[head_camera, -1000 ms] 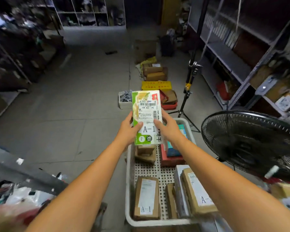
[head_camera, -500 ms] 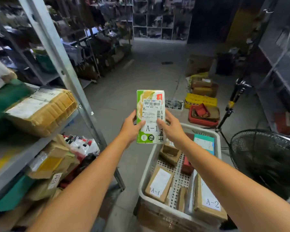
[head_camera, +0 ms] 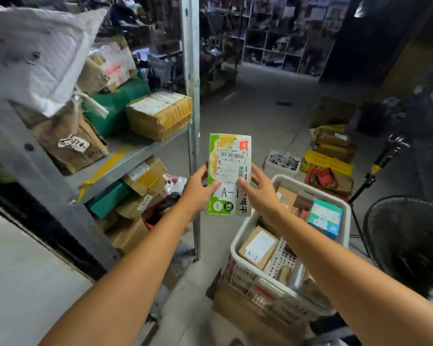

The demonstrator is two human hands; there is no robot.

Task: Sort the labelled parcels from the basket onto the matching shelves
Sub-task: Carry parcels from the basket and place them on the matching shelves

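Parcels crowding the metal rack (head_camera: 125, 156) at far left: white sack (head_camera: 35, 53) slumped on top, and below it, on the upper shelf, brown parcel with a handwritten slip (head_camera: 70, 143), green parcel (head_camera: 115, 106) behind, then taped tan carton (head_camera: 159, 114) at the shelf's right end, close to the upright post (head_camera: 191, 71). On the shelf beneath, more cartons heaped together, teal box (head_camera: 108, 199) among them.

Right of the post, held upright in mid-air over the floor, between rack and basket: green-and-white parcel (head_camera: 229, 174), barcode label facing the camera, "A-1" in large characters below it. Left hand (head_camera: 198, 191) gripping its left edge, thumb across the front, fingers wrapped behind. Right hand (head_camera: 260, 193) pinching the right edge, thumb on the front, fingers spread along the side.

Lower right, white perforated basket (head_camera: 315, 193) set on a cardboard box (head_camera: 238, 310), with a brown parcel marked "A-1" (head_camera: 258, 247) lying inside and a teal-and-white box (head_camera: 324, 218) at its far right corner; other parcels around them, labels unreadable. Beyond the basket on the floor, yellow crate (head_camera: 326, 166) and red tray (head_camera: 330, 181). Further right, tripod (head_camera: 383, 161); black fan (head_camera: 410, 240) at the right edge.
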